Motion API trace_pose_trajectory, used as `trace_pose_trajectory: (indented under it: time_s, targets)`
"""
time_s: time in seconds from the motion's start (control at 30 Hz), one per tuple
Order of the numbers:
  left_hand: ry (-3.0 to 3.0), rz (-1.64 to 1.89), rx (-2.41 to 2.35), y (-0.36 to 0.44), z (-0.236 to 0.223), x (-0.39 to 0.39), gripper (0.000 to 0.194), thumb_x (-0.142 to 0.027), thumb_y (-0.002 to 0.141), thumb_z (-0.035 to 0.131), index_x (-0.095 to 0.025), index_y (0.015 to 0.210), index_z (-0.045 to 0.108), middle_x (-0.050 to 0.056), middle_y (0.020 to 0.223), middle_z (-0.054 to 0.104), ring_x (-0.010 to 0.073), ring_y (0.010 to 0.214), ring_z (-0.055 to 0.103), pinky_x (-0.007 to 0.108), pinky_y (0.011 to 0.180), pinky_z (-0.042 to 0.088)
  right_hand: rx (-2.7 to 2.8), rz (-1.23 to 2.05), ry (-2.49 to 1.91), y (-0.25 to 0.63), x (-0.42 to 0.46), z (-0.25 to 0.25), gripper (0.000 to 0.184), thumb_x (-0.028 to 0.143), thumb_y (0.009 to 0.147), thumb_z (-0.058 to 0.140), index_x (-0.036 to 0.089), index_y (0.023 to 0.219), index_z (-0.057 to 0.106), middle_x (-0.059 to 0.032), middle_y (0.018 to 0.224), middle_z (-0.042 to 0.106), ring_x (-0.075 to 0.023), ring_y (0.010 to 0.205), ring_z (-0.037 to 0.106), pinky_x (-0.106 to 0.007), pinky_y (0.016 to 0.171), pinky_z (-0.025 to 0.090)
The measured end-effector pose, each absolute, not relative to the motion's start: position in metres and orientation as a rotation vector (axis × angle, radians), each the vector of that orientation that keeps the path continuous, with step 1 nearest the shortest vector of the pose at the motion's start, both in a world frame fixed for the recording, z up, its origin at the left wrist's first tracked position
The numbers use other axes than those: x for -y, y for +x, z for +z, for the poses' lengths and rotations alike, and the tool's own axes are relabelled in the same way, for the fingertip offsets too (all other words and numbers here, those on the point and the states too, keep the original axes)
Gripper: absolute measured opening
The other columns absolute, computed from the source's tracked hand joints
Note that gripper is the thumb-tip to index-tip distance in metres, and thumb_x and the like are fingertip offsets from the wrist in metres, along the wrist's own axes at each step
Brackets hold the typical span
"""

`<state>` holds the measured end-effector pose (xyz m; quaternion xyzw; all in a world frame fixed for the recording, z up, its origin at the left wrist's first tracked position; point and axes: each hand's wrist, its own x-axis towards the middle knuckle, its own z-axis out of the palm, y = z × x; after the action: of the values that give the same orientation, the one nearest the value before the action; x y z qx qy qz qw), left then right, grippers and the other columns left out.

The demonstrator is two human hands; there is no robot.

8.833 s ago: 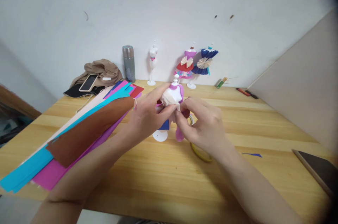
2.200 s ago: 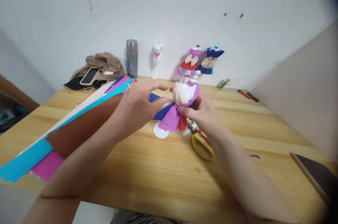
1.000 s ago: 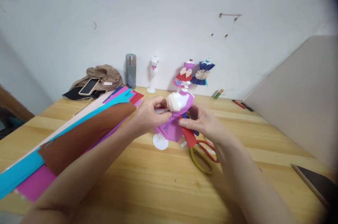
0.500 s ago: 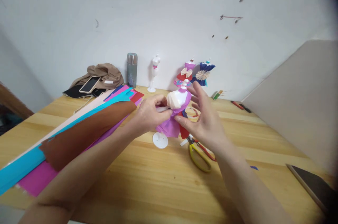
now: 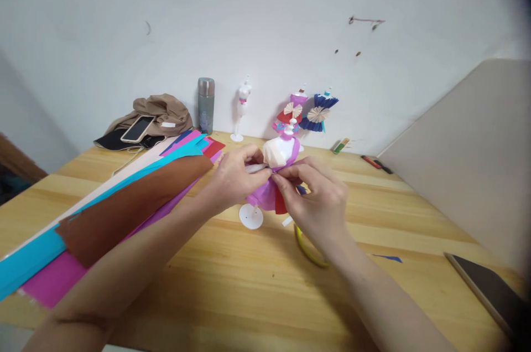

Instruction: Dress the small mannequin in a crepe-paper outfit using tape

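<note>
our small white mannequin [image 5: 287,145], partly dressed, leaning over the bench [image 5: 232,285]
we see it tilted, knobbed top [image 5: 292,123] to the right, round white base [image 5: 251,217] low on the left. cream cloth [image 5: 274,154] covers one side of the bust; a purple strap [image 5: 296,148] runs down the other, leaving bare white between, with a purple band [image 5: 286,135] round the neck. below the waist hang a purple skirt [image 5: 261,197] and a red panel [image 5: 281,203].
</note>
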<state>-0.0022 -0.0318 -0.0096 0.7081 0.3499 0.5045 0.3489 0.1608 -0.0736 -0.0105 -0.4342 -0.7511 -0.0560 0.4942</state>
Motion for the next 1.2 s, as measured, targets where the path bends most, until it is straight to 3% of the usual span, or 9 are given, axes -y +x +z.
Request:
trace_pose_trajectory:
  time_s: [0.3, 0.47, 0.6, 0.8, 1.03, 1.2]
  targets:
    - [1.802, 1.324, -0.907, -0.003, -0.009, 0.027, 0.011, -0.024, 0.075, 0.067, -0.016, 0.082, 0.064, 0.005, 0.083, 0.072, 0.0222, 0.09, 0.07, 0.039, 0.091, 0.058, 1.899, -0.158, -1.041, 0.159, 0.08, -0.012, 0.019, 0.019, 0.094, 0.055, 0.026, 0.096, 0.072, -0.0108, 0.087, 0.071, -0.0277, 0.078, 0.065, -0.046, 0.068, 0.046]
    - [1.812, 1.333, -0.891, -0.004, -0.008, 0.027, 0.007, -0.023, 0.075, 0.064, -0.017, 0.077, 0.061, 0.002, 0.078, 0.069, 0.021, 0.089, 0.07, 0.035, 0.089, 0.056, 1.959, -0.544, -0.952, 0.158, 0.079, -0.016, 0.023, 0.011, 0.094, 0.053, 0.023, 0.104, 0.07, -0.0075, 0.087, 0.073, -0.0221, 0.076, 0.066, -0.037, 0.063, 0.041]
    - [1.829, 1.342, -0.861, -0.004, -0.007, 0.026, 0.011, -0.021, 0.074, 0.062, -0.018, 0.084, 0.065, 0.002, 0.084, 0.073, 0.0193, 0.088, 0.07, 0.031, 0.084, 0.056, 1.995, -0.803, -0.94, 0.157, 0.078, -0.015, 0.02, 0.007, 0.093, 0.056, 0.018, 0.103, 0.069, -0.0067, 0.083, 0.074, -0.0194, 0.07, 0.063, -0.035, 0.061, 0.037]
    - [1.86, 1.364, -0.84, -0.005, -0.007, 0.027, 0.012, -0.02, 0.076, 0.061, -0.018, 0.086, 0.066, 0.002, 0.086, 0.074, 0.0186, 0.087, 0.071, 0.03, 0.081, 0.056, 2.04, -0.876, -0.856, 0.16, 0.076, -0.007, 0.016, 0.007, 0.094, 0.057, 0.016, 0.098, 0.07, -0.0068, 0.079, 0.072, -0.018, 0.066, 0.057, -0.034, 0.061, 0.033]
    - [2.05, 1.44, -1.061, 0.0, -0.006, 0.039, 0.005, -0.022, 0.078, 0.062, -0.018, 0.074, 0.06, -0.001, 0.071, 0.066, 0.0146, 0.07, 0.061, 0.025, 0.063, 0.046, 2.002, -0.891, -1.032, 0.157, 0.079, -0.004, 0.023, 0.006, 0.092, 0.054, 0.017, 0.077, 0.067, -0.006, 0.073, 0.069, -0.0183, 0.064, 0.055, -0.032, 0.062, 0.034]
    - [2.024, 1.436, -1.151, 0.007, -0.005, 0.051, 0.004, -0.015, 0.077, 0.059, -0.019, 0.076, 0.06, -0.002, 0.069, 0.066, 0.0126, 0.067, 0.058, 0.024, 0.062, 0.043, 2.036, -0.997, -1.166, 0.152, 0.088, 0.002, 0.028, 0.003, 0.089, 0.049, 0.017, 0.069, 0.062, -0.006, 0.068, 0.063, -0.0176, 0.059, 0.05, -0.032, 0.063, 0.032]
